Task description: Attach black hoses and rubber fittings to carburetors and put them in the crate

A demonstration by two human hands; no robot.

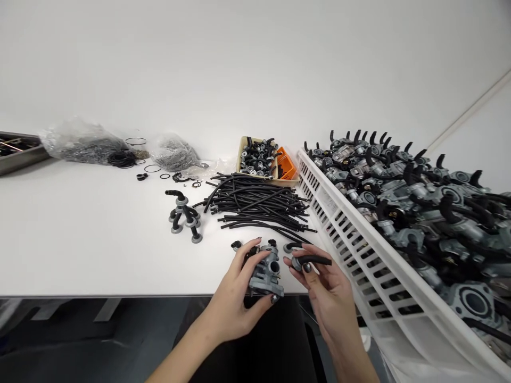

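You are holding the carb (264,272) at the near edge of the table (99,229); whether it is resting there, I cannot tell. Its round opening is facing right, towards your other hand, and its long axis is running roughly upright, leaning a little. Your left hand (235,298) is reaching in from the lower left and curving around it, fingers arching over the top, thumb pressing at the base.

Just beside it, your right hand (327,290) is pinching a cap (296,263) with its black tube (317,259) between thumb and fingers, the palm turning inward. The cap is pointing left, at the carb (the two are not touching), and the tube is lying sideways, its free end pointing right.

Beyond your hands, black hoses (259,199) are lying piled, with a cluster (186,215) of tubed caps standing to their left. A bin (242,146) is sitting behind the hoses, and on your right a white crate (347,229) is holding many carbs.
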